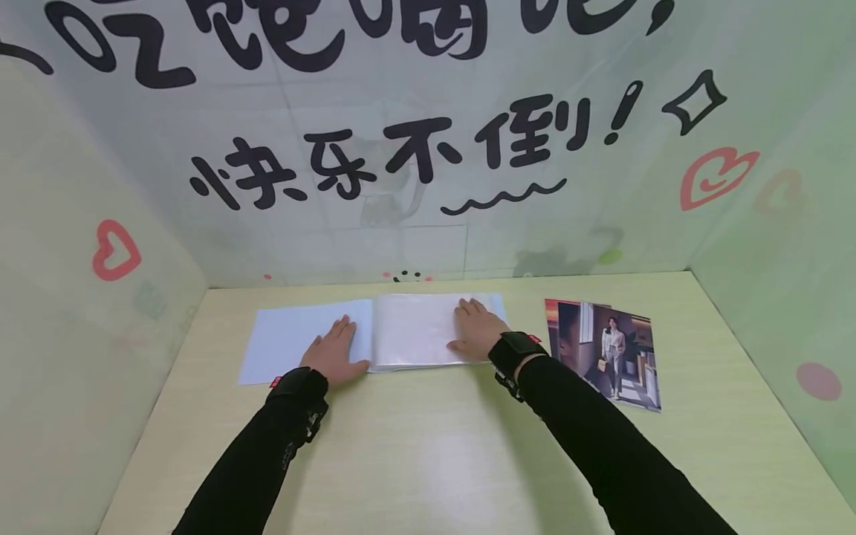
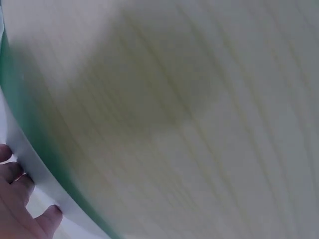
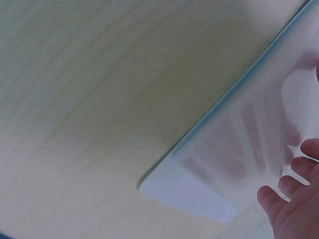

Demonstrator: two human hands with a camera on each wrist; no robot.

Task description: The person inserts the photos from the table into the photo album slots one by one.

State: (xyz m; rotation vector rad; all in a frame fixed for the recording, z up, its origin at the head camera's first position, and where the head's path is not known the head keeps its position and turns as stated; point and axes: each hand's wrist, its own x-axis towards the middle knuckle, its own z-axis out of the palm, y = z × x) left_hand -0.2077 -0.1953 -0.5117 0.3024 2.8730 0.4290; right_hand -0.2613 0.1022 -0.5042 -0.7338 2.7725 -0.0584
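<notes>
A photo album (image 1: pixel 414 334) lies spread out on the wooden table, its left side a plain pale blue-white cover (image 1: pixel 281 342) and its right side a stack of clear sleeves. My left hand (image 1: pixel 336 355) rests on the left side near the spine, fingers extended and thumb out toward the fold. On the right-hand sleeves lies my right hand (image 1: pixel 478 332), fingers spread flat near the outer edge. Glossy plastic reflects the fingers (image 3: pixel 269 196) in the right wrist view. The left wrist view catches the album's green-and-white edge (image 2: pixel 45 159) beneath the fingertips.
Several overlapping photo prints (image 1: pixel 618 353) lie to the right of the album; the top one shows a person standing indoors. A printed cloth backdrop (image 1: pixel 361 245) rises behind the table (image 1: pixel 414 446), with more panels along both sides.
</notes>
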